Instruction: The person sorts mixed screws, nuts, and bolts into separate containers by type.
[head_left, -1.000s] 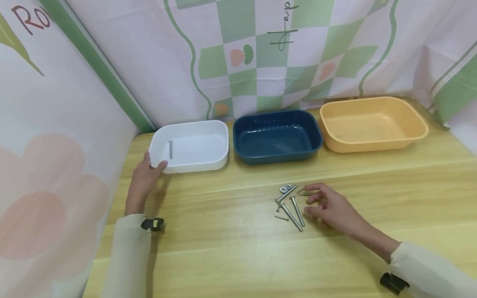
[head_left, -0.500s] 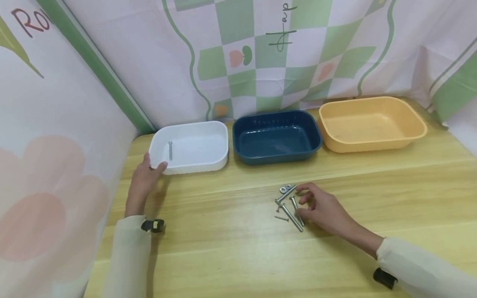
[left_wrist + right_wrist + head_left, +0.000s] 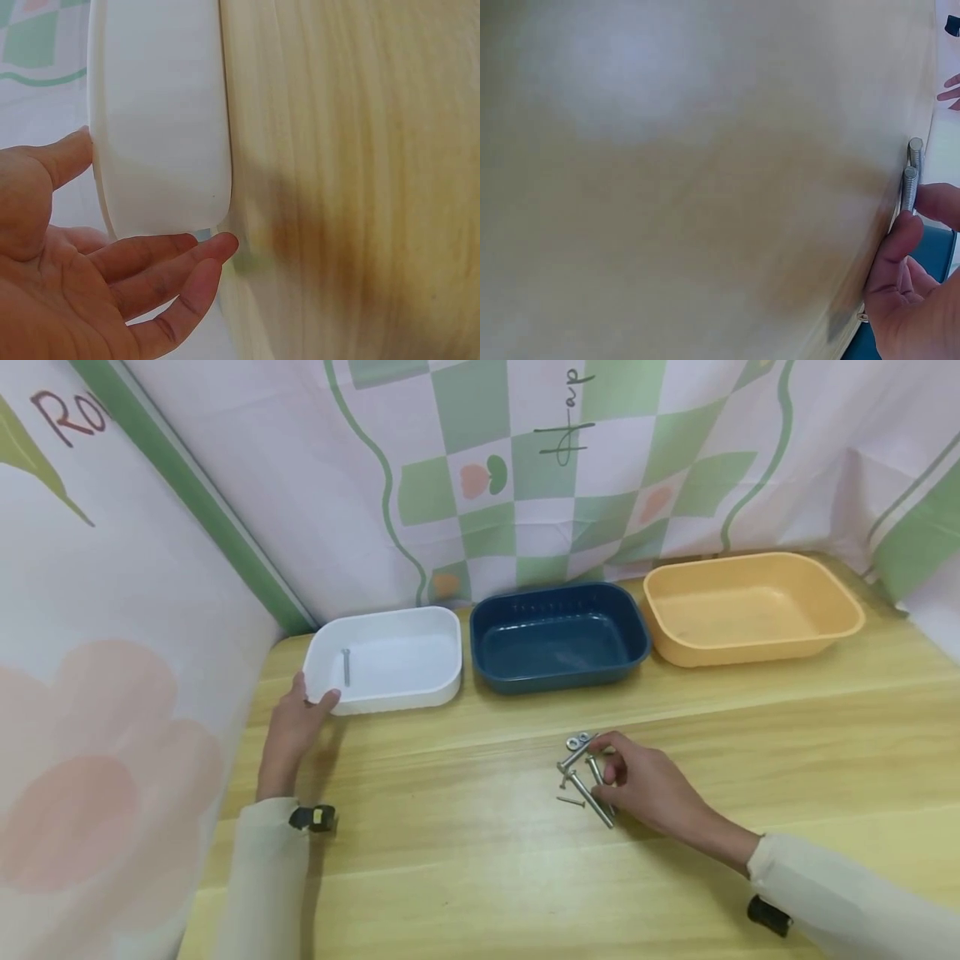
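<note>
My left hand (image 3: 291, 731) holds the near left corner of the white tray (image 3: 405, 667), thumb on the rim and fingers against the outer wall. One bolt (image 3: 347, 668) lies inside that tray. Over the hardware pile, my right hand (image 3: 652, 785) has its thumb and fingers round a silver bolt (image 3: 594, 768), partly hidden by the hand. The right wrist view shows this bolt's threaded end (image 3: 910, 184) between thumb and finger. Beside it lie a long bolt (image 3: 591, 800) and a slanting bolt (image 3: 574, 755). Two nuts (image 3: 573, 743) and small screws (image 3: 571, 802) are around them.
A dark blue tray (image 3: 558, 682) stands right of the white one, and a yellow tray (image 3: 750, 653) beyond it. All three line the back of the wooden table (image 3: 450, 860), before a patterned cloth (image 3: 547, 539). Another cloth panel (image 3: 112, 585) borders the left side.
My right hand has moved left onto the pile, and its thumb and fingers have closed in around a bolt. The left hand stays on the white tray's corner.
</note>
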